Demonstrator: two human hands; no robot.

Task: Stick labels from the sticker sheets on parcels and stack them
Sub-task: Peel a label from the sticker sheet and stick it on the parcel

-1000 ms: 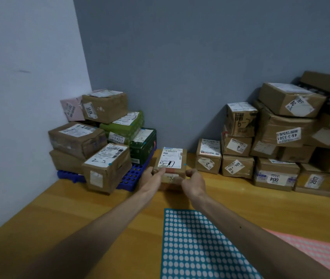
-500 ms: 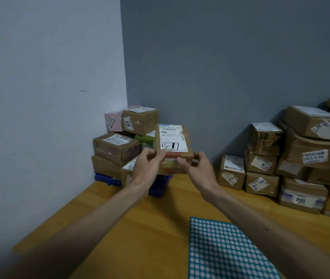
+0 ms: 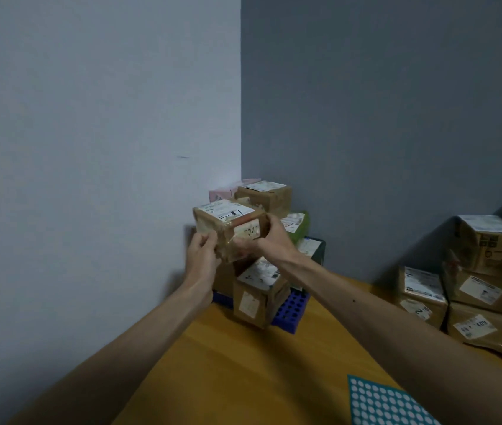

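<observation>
While raised before corner stack (image 3: 262, 197), parcel (image 3: 228, 231) gripped by left hand (image 3: 202, 256) and right hand (image 3: 274, 240).

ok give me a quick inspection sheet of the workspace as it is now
surface: wooden table
job's things: held parcel in the air in front of the corner stack, which sits on a blue pallet; teal sticker sheet at the near edge
clutter: parcel pile at right
hands: left hand and right hand both grip the held parcel
cables: nothing seen
surroundings: pale wall left, grey wall behind
</observation>
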